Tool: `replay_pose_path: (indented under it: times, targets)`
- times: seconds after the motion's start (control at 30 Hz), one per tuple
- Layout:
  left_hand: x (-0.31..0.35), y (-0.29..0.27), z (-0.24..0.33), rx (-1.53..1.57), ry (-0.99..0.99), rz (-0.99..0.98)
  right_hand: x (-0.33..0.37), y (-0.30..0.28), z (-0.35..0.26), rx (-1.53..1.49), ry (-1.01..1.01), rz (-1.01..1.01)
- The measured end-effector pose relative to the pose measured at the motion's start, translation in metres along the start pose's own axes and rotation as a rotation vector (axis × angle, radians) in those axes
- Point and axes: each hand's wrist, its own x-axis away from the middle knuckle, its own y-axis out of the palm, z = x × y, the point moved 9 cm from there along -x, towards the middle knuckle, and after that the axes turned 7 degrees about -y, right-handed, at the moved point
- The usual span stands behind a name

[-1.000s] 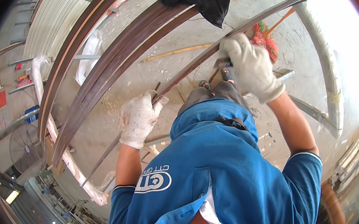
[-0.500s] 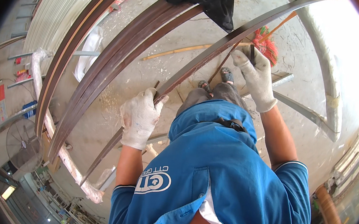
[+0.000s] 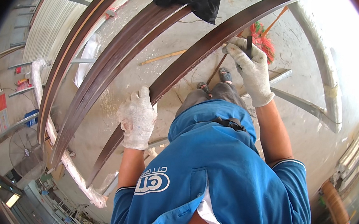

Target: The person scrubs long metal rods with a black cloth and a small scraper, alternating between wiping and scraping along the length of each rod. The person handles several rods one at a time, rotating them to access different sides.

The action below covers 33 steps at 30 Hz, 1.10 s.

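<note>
My left hand (image 3: 137, 119), in a white knit glove, is closed around a long dark brown strip (image 3: 203, 47) that slants from the lower left to the upper right. The strip's broad face shows. My right hand (image 3: 251, 69), gloved too, pinches a small tool with a flat black handle (image 3: 249, 46). Its fingertips are close to the strip's near edge; whether they touch it is hard to tell. The working end of the tool is hidden by the fingers.
More brown strips (image 3: 106, 68) lie side by side beyond, with a black cloth (image 3: 192, 1) draped on them. A wrapped rail (image 3: 65, 157) runs beneath their left ends. A standing fan (image 3: 27, 151) is at the left. A red-green bundle (image 3: 261, 44) and a metal frame (image 3: 301, 104) are at the right.
The brown strip has turned so that more of its broad face shows. My right hand has shifted slightly left, closer to the strip. The left hand stays at nearly the same place.
</note>
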Motion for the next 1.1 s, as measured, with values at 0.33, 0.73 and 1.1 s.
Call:
replay_pose_path:
  times: [0.33,0.73,1.1]
  targets:
    - [0.001,0.001,0.002,-0.057,-0.012,-0.035,0.001,0.009,0.006,-0.078,0.059,0.061]
    - [-0.002,0.014,0.008,0.011,0.001,-0.114,-0.007,-0.016,-0.020,0.479,-0.289,0.290]
    - [-0.008,0.016,0.004,0.070,-0.018,-0.163,-0.010,-0.010,0.007,0.141,-0.045,0.033]
